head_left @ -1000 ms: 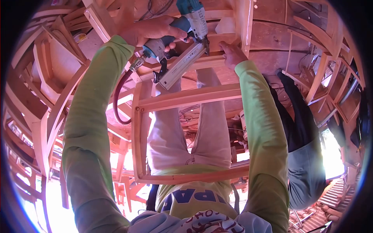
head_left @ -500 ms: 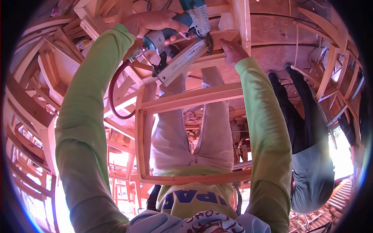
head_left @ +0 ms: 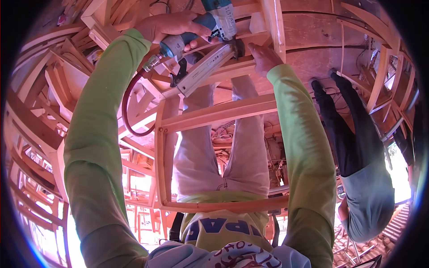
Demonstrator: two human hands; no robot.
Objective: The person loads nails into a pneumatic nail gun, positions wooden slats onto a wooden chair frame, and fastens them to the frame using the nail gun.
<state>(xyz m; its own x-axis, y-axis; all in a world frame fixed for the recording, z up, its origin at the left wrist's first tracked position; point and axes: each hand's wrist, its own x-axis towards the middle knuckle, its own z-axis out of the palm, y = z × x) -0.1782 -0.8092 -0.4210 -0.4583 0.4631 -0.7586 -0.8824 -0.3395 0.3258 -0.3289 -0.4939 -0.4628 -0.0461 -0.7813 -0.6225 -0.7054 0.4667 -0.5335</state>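
My left hand point(head_left: 172, 27) is wrapped round the grip of a teal and grey pneumatic nail gun point(head_left: 221, 22). Its long silver magazine point(head_left: 203, 71) slants down to the left, and its dark nose meets the wooden frame near a rail. A dark red air hose point(head_left: 124, 105) curves down from the handle's end. Close to the nose, my right hand point(head_left: 264, 59) grips the pale wooden rail point(head_left: 239, 71) of the frame, its fingers partly hidden. The frame's lower part, with a crossbar point(head_left: 219, 112), stands upright before my legs.
Curved wooden chair parts point(head_left: 33, 120) are stacked on the left, and more frames point(head_left: 380, 82) stand on the right. Another person point(head_left: 368, 196) in a grey shirt and dark trousers is at the right. Cables lie on the floor.
The nail gun and my left hand have shifted slightly left and up. My right hand has moved a little left, still at the rail. The other person has moved slightly right.
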